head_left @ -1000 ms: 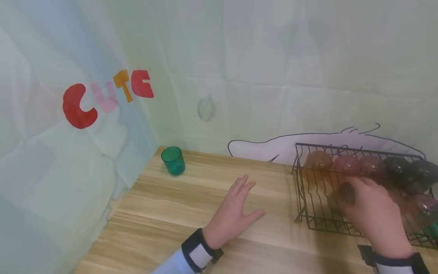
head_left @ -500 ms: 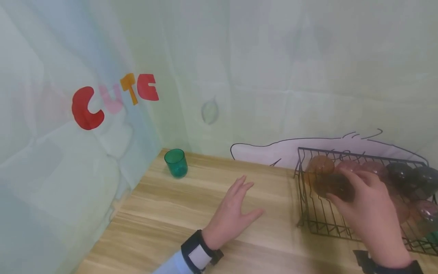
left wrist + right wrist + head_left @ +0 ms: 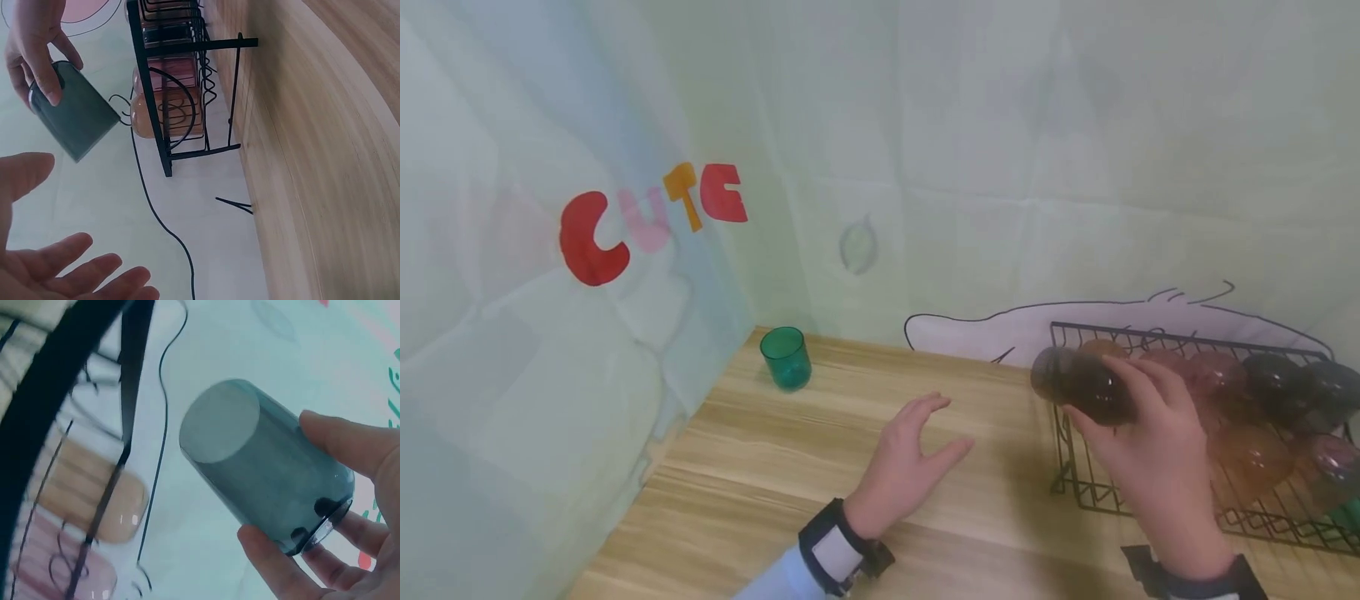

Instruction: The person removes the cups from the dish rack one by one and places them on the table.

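Observation:
My right hand [image 3: 1165, 467] holds a dark grey see-through cup [image 3: 1086, 387] above the left end of the black wire rack [image 3: 1078, 492]. In the right wrist view the thumb and fingers of the right hand [image 3: 350, 512] grip the tilted grey cup [image 3: 269, 462] around its sides. The left wrist view shows this cup [image 3: 78, 115] lifted beside the rack [image 3: 147, 81]. My left hand [image 3: 898, 467] is over the wooden table with relaxed, spread fingers, holding nothing.
A green cup [image 3: 787, 360] stands near the table's back left corner. In the rack are an orange cup [image 3: 1251, 458], pink cups [image 3: 1217, 375] and dark cups [image 3: 1277, 383]. A fabric backdrop [image 3: 970, 167] with coloured letters hangs behind the wooden table [image 3: 760, 458].
The right hand has lifted the dark cup out of the rack area and moved it left, towards the rack's left end. The left hand has barely moved, its fingers slightly more bent.

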Motion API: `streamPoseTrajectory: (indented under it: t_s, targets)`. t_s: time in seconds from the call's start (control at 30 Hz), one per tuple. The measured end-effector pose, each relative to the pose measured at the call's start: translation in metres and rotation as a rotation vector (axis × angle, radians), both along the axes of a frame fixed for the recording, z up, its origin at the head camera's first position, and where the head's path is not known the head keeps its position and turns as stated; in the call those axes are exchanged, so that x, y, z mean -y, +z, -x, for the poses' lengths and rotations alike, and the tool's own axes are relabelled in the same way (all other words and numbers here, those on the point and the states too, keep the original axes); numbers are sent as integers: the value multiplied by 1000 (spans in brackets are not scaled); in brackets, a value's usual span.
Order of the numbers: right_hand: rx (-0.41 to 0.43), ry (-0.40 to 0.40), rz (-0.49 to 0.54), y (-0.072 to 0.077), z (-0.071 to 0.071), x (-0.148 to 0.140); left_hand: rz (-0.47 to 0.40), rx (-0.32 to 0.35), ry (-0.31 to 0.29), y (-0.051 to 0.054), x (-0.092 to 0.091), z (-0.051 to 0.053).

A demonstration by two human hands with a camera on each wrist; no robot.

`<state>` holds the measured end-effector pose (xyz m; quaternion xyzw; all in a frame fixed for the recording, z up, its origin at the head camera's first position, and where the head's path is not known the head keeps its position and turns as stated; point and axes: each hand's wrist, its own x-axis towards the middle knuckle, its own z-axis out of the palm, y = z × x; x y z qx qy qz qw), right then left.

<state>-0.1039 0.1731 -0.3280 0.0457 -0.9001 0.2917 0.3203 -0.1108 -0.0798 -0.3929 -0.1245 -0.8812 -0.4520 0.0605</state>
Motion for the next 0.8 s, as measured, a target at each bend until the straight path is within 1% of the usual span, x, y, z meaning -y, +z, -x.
streamPoseTrajectory:
  t_s: [0.07, 0.17, 0.3, 0.37, 0.47, 0.57, 0.67, 0.8]
  targets:
    - [-9, 6, 12, -2, 1, 8, -22, 21, 0, 1, 1, 0]
    - [-25, 28, 23, -7, 4, 19, -50, 35, -9, 1, 2, 1]
    - [-40, 55, 46, -15, 5, 33, -83, 47, -41, 1, 3, 1]
    - [-47, 69, 57, -19, 6, 41, -112, 79, -58, 2, 4, 2]
    - [-76, 105, 74, -25, 6, 51, -175, 147, -81, 5, 3, 3]
    - [-96, 141, 74, -29, 6, 61, -236, 198, -90, 7, 2, 5]
    - [-95, 165, 78, -32, 6, 71, -292, 230, -99, 8, 2, 8]
    - [-73, 194, 100, -37, 4, 81, -385, 306, -117, 9, 2, 10]
